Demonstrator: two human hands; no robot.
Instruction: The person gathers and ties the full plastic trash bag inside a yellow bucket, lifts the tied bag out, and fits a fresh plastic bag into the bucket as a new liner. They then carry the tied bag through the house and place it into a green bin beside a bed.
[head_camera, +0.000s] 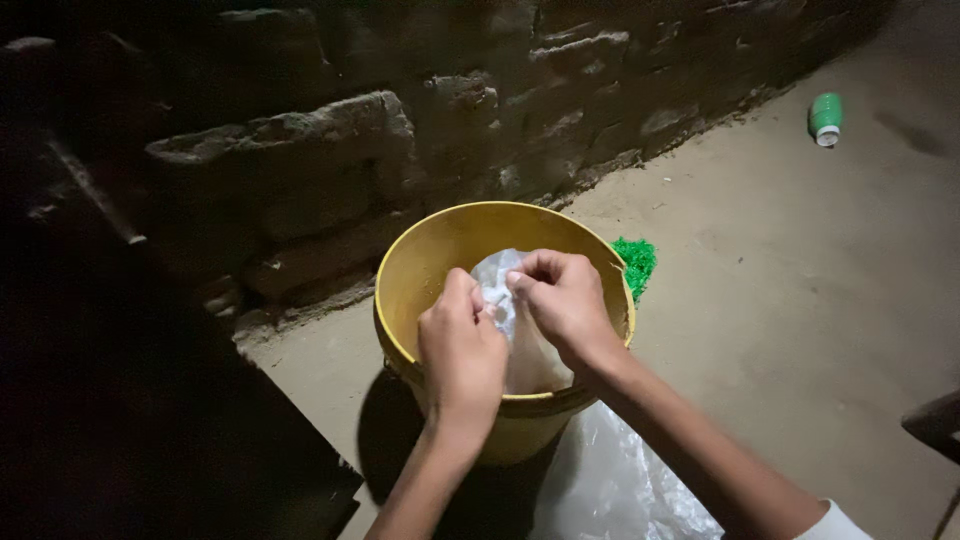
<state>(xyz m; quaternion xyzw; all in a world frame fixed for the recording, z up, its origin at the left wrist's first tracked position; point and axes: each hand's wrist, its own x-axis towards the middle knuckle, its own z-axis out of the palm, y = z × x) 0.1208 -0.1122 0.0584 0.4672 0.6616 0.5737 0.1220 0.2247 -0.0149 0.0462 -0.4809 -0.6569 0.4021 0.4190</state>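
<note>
Both forearms reach up from the near edge toward the yellow bucket (420, 270). Over its mouth, the left hand (460, 350) and right hand (565, 300) have their fingers closed, pinching the top of a white plastic bag (515, 335) that sits inside the bucket. Clear plastic sheeting (610, 480) lies just in front of the bucket, a green scrubber (636, 262) just behind its right rim, a stone wall (330, 150) behind, and a green bottle (826, 117) well off beyond.

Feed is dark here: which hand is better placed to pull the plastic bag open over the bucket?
Probably the right hand: its fingertips pinch the plastic bag top, while the left hand steadies it over the yellow bucket.
</note>
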